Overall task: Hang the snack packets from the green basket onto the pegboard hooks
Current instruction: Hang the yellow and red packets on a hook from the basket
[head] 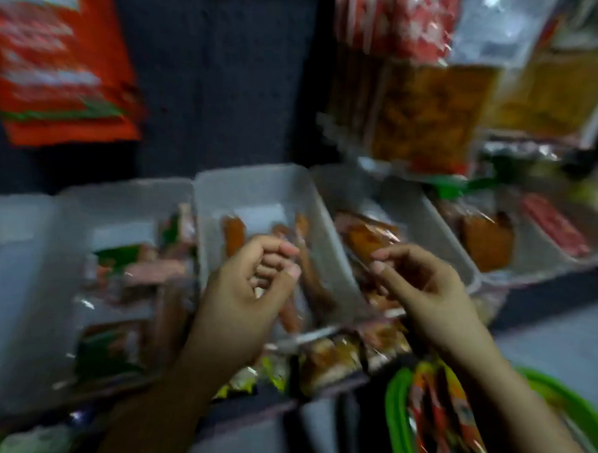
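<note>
The view is blurred by motion. The green basket (397,412) sits at the bottom right with orange and red snack packets (443,417) inside it. My left hand (250,292) hovers over the clear bins with its fingers curled loosely; nothing shows in it. My right hand (428,286) is beside it, thumb and forefinger nearly pinched, and I see nothing held. The dark pegboard (221,79) rises behind. Red packets (58,61) hang on it at the upper left; orange and red ones (422,108) hang at the upper right.
A row of clear plastic bins (257,197) with assorted snack packets runs across the middle, under both hands. More packets (333,358) lie at the bins' front edge. A grey floor or surface (556,337) shows at the right.
</note>
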